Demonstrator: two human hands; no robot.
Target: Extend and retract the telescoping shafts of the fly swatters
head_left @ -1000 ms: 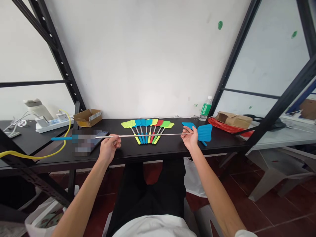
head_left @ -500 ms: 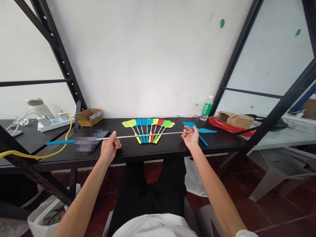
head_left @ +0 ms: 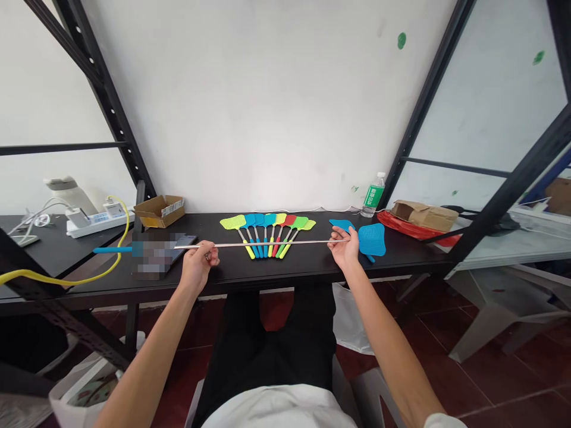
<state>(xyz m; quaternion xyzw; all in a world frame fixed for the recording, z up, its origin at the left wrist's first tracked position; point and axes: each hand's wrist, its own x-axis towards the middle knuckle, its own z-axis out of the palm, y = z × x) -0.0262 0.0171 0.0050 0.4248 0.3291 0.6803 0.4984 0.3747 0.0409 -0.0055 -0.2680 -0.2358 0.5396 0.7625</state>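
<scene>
A long fly swatter (head_left: 276,243) with a thin metal shaft stretches level between both hands, above the black table. Closed round the shaft towards its blue handle (head_left: 112,250) is my left hand (head_left: 197,264). My right hand (head_left: 343,246) pinches the other end, beside the blue mesh head (head_left: 372,239), whose broad face shows. Behind the shaft, several short fly swatters (head_left: 270,238) in yellow-green, blue, red and green lie fanned out, handles towards me. Another blue swatter (head_left: 341,224) lies partly hidden behind my right hand.
A phone-like device (head_left: 182,241), partly blurred, lies at the left near an open cardboard box (head_left: 159,211). A yellow cable (head_left: 121,238) hangs by a power strip (head_left: 100,223). At the right stand a water bottle (head_left: 373,196) and a brown paper package (head_left: 423,216) on red plastic.
The long swatter has turned about its shaft: its head went from broad face to nearly edge-on, then back to broad face. Both hands stay in nearly the same place.
</scene>
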